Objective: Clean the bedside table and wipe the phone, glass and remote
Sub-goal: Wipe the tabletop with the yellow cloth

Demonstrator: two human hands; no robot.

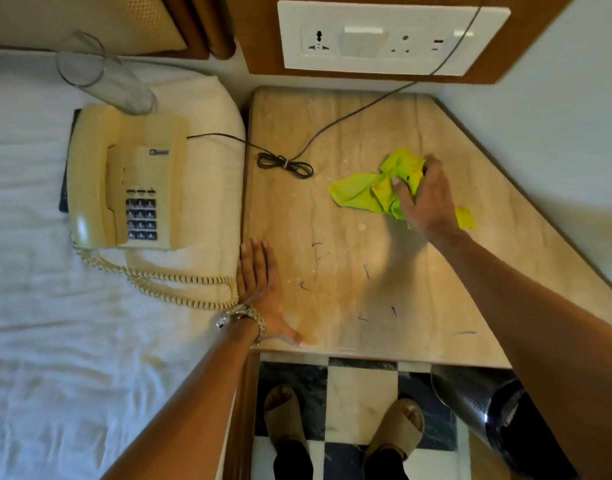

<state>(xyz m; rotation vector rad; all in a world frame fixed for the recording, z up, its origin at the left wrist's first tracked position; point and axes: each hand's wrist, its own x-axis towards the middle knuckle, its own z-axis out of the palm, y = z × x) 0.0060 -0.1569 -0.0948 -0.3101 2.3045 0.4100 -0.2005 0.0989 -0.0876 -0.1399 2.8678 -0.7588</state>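
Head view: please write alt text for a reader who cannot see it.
The right hand grips a crumpled green cloth on the beige bedside table, and the left hand rests flat near its left edge. A beige phone and a clear glass sit on the white bed beside it; a dark cable crosses the tabletop.

A hotel-style bedroom is shown. A bed (38,306) made up in white sheets is set right beside a stone-patterned tabletop (297,209). A cream corded phone (124,178) is laid on the bed, a socket panel (384,39) is mounted on wood above the tabletop, and a perforated metal bin (471,400) is placed on the chequered floor (360,393).
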